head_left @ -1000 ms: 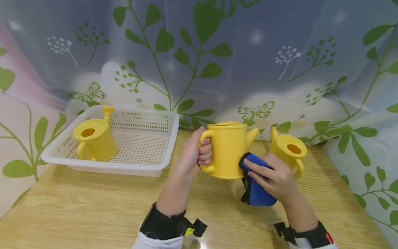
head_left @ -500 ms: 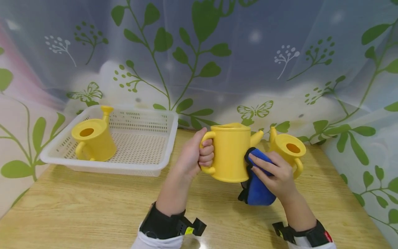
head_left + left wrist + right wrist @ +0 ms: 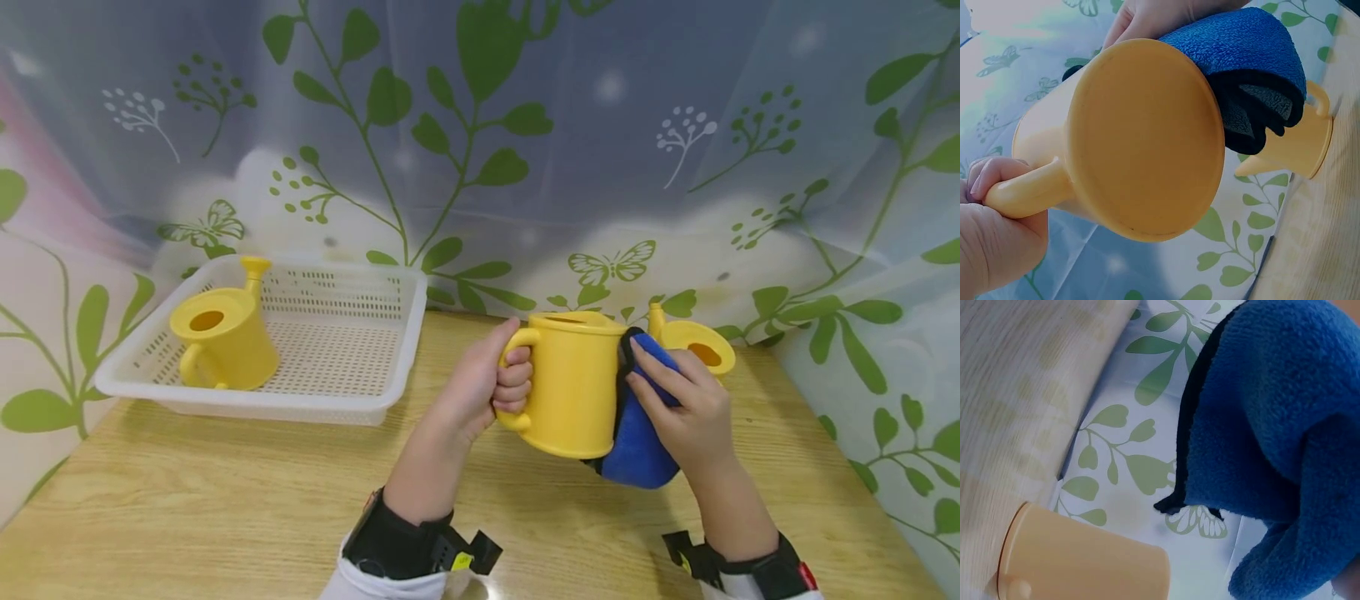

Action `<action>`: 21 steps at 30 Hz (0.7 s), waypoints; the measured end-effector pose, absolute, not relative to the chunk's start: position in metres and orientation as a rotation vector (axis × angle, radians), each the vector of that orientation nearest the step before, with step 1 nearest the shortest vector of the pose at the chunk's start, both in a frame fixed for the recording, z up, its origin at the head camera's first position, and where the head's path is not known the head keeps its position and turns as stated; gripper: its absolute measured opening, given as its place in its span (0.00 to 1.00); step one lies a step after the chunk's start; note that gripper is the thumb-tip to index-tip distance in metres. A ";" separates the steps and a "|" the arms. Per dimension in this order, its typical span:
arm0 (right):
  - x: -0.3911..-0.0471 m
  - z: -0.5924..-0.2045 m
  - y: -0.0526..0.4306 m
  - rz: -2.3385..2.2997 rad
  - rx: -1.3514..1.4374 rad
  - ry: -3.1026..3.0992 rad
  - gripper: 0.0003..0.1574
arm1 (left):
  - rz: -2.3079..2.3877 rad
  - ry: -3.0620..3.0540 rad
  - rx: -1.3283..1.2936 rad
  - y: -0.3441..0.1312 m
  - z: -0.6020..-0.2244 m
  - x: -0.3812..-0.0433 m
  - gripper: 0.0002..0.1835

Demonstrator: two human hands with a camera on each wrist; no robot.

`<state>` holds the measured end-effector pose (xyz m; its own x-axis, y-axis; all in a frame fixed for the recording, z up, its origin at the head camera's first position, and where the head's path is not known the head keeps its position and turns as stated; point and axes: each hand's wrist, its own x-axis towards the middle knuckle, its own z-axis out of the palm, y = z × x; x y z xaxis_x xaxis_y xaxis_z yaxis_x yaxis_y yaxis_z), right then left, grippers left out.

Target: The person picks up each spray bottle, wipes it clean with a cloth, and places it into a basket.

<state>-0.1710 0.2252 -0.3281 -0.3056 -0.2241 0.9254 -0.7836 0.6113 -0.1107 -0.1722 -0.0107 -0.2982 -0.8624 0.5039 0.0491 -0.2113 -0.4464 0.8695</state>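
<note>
My left hand (image 3: 487, 379) grips the handle of a yellow watering can (image 3: 573, 387), held above the table; its round base (image 3: 1147, 140) faces the left wrist camera. In my right hand (image 3: 693, 408) is a folded blue cloth (image 3: 641, 446) with black edging, pressed against the can's right side. The cloth and hand hide the can's spout in the head view. Behind my right hand a second yellow watering can (image 3: 701, 342) stands on the table, partly covered. The blue cloth (image 3: 1254, 437) fills much of the right wrist view.
On the left of the wooden table (image 3: 225, 500) sits a white perforated basket (image 3: 337, 404). A third yellow watering can (image 3: 232, 342) stands in its left part. A curtain (image 3: 480, 167) printed with leaves hangs right behind the table.
The held watering can has moved right and slightly down with my left hand. My right hand has slid the cloth up along the can's side, now covering the spout.
</note>
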 end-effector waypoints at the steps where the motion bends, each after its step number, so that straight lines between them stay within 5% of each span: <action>1: -0.171 -0.328 0.225 0.698 0.820 -1.841 0.26 | 2.326 1.329 0.416 -0.011 -0.298 -0.172 0.24; 21: -0.179 -0.345 0.214 0.766 1.178 -1.775 0.20 | 2.568 1.226 0.326 -0.034 -0.294 -0.178 0.24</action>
